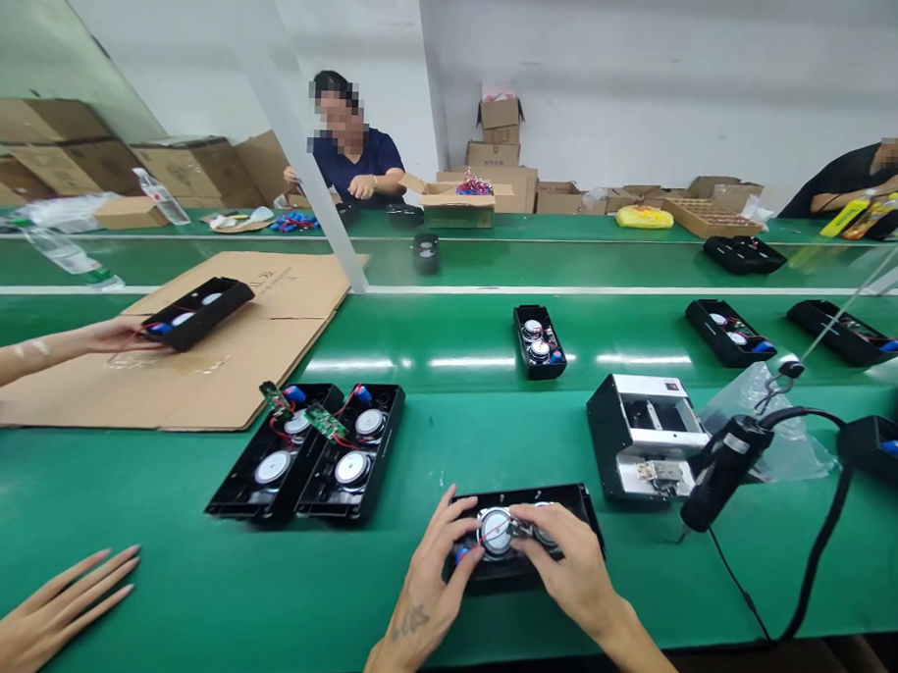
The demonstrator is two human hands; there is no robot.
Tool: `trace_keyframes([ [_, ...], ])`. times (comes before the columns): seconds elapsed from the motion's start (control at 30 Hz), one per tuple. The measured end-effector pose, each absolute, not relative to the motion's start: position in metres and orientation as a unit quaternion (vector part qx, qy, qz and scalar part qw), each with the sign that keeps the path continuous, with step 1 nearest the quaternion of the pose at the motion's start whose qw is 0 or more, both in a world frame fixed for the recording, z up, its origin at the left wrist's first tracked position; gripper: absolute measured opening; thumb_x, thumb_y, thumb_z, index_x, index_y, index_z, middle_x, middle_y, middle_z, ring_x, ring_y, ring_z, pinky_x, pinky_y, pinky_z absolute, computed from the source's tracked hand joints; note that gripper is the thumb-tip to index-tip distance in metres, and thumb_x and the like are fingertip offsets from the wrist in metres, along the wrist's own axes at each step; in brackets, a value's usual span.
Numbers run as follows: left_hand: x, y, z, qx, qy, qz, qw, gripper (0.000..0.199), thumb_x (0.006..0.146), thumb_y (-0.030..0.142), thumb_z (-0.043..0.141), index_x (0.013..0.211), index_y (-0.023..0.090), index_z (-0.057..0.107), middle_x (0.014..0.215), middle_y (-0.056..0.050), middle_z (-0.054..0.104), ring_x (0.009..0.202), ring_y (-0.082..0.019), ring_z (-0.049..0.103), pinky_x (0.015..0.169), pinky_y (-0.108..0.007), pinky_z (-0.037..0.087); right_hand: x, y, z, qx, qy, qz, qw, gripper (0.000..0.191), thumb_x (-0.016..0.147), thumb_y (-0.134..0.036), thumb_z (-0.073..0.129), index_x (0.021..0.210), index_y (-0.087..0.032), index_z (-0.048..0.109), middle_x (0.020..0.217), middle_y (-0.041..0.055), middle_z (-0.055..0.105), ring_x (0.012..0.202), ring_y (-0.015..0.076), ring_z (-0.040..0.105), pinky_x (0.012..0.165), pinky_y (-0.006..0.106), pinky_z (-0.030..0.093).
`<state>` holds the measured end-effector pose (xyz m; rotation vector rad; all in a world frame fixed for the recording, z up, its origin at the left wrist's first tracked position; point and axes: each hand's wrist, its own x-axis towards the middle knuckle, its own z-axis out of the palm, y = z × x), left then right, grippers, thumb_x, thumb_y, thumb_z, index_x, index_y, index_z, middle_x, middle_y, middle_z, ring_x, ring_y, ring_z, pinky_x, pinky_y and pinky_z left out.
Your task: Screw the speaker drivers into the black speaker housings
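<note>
A black speaker housing (pixel 590 513) lies lengthwise in front of me, its open side up. Two round silver speakers show inside; the left speaker (pixel 496 532) is in plain view and the other is partly behind my right fingers. My left hand (pixel 433 572) is closed around the housing's left end, beside a blue connector (pixel 463 553) and thin red wires. My right hand (pixel 577 572) pinches a small circuit board (pixel 517 527), seen nearly edge-on above the speakers. Left of my hands stand two similar housings (pixel 353 451) with green circuit boards (pixel 326 423) resting over them.
A black-and-silver device (pixel 648 437) and a hanging electric screwdriver (pixel 728 474) with its cable are at right. More housings (pixel 539 342) lie on the green belt. At left, a co-worker's hand (pixel 114 337) holds a housing over flat cardboard (pixel 197 387); another hand (pixel 57 607) rests nearby.
</note>
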<state>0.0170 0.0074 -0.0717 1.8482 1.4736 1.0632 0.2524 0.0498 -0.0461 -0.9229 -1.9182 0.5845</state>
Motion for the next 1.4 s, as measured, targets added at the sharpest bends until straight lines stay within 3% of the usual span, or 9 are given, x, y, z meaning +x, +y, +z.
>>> trace_keyframes([
  [0.13,0.022,0.008,-0.07,0.731,0.523,0.368,0.238,0.034,0.107,0.015,0.048,0.116,0.029,0.078,0.141,-0.006,0.073,0.161,-0.032,0.041,0.123,-0.056,0.051,0.255,0.052,-0.039,-0.306,-0.808,0.194,0.465,0.021,0.106,-0.016,0.066,0.124,-0.024,0.072,0.109,0.0054,0.085,0.096,0.02,0.081,0.086,0.037,0.063],
  [0.27,0.024,0.006,-0.062,0.763,0.518,0.336,0.19,0.043,0.103,0.006,0.044,0.115,0.029,0.078,0.145,-0.006,0.069,0.163,-0.033,0.035,0.123,-0.062,0.049,0.26,0.048,-0.03,-0.248,-0.871,0.14,0.399,0.029,0.108,-0.006,0.052,0.129,-0.018,0.068,0.109,0.0082,0.083,0.105,0.019,0.077,0.085,0.037,0.058],
  [0.4,0.023,0.001,-0.049,0.8,0.507,0.28,0.158,0.042,0.095,0.006,0.055,0.127,0.026,0.073,0.165,-0.012,0.051,0.166,-0.043,0.023,0.125,-0.08,0.033,0.266,0.043,-0.022,-0.263,-0.903,0.109,0.321,0.032,0.108,-0.005,0.044,0.127,-0.016,0.067,0.094,0.0063,0.079,0.087,0.0193,0.072,0.082,0.038,0.055],
  [0.5,0.021,-0.002,-0.045,0.822,0.489,0.253,0.148,0.043,0.092,0.008,0.062,0.132,0.024,0.068,0.169,-0.016,0.045,0.166,-0.047,0.022,0.123,-0.084,0.031,0.266,0.04,-0.021,-0.282,-0.921,0.077,0.259,0.029,0.107,-0.005,0.044,0.115,-0.016,0.07,0.083,0.003,0.075,0.07,0.0184,0.064,0.073,0.038,0.049],
  [0.67,0.021,0.002,-0.057,0.838,0.484,0.217,0.131,0.035,0.081,0.005,0.077,0.11,0.023,0.071,0.165,-0.015,0.05,0.164,-0.05,0.024,0.121,-0.088,0.029,0.256,0.037,-0.035,-0.314,-0.93,0.053,0.184,0.021,0.098,-0.001,0.059,0.095,-0.018,0.07,0.078,0.0005,0.075,0.068,0.0196,0.066,0.068,0.038,0.041],
  [0.77,0.021,0.007,-0.064,0.846,0.477,0.204,0.121,0.033,0.078,0.002,0.078,0.103,0.022,0.07,0.162,-0.012,0.054,0.164,-0.049,0.025,0.123,-0.087,0.027,0.251,0.04,-0.038,-0.322,-0.934,0.07,0.136,0.022,0.094,0.001,0.062,0.091,-0.02,0.07,0.079,0.0002,0.077,0.065,0.0188,0.066,0.065,0.038,0.038],
  [0.87,0.022,0.01,-0.067,0.854,0.469,0.197,0.111,0.038,0.079,0.003,0.079,0.11,0.022,0.07,0.161,-0.012,0.056,0.163,-0.049,0.027,0.124,-0.085,0.029,0.254,0.045,-0.035,-0.311,-0.94,0.103,0.097,0.024,0.091,0.002,0.062,0.087,-0.02,0.07,0.08,-0.0004,0.077,0.065,0.0182,0.066,0.062,0.038,0.035],
  [1.07,0.025,0.011,-0.071,0.866,0.455,0.181,0.097,0.042,0.075,0.006,0.083,0.113,0.023,0.073,0.156,-0.011,0.061,0.164,-0.052,0.021,0.125,-0.086,0.028,0.264,0.05,-0.038,-0.304,-0.935,0.153,0.094,0.026,0.09,-0.002,0.061,0.094,-0.023,0.075,0.084,-0.0002,0.08,0.069,0.0181,0.067,0.063,0.037,0.035],
  [1.4,0.031,0.016,-0.073,0.887,0.427,0.162,0.072,0.036,0.077,0.009,0.082,0.11,0.023,0.076,0.148,-0.005,0.069,0.166,-0.048,0.018,0.134,-0.08,0.006,0.264,0.052,-0.035,-0.288,-0.937,0.181,0.084,0.026,0.094,-0.007,0.06,0.101,-0.024,0.077,0.087,-0.0003,0.08,0.07,0.0168,0.065,0.064,0.036,0.036],
])
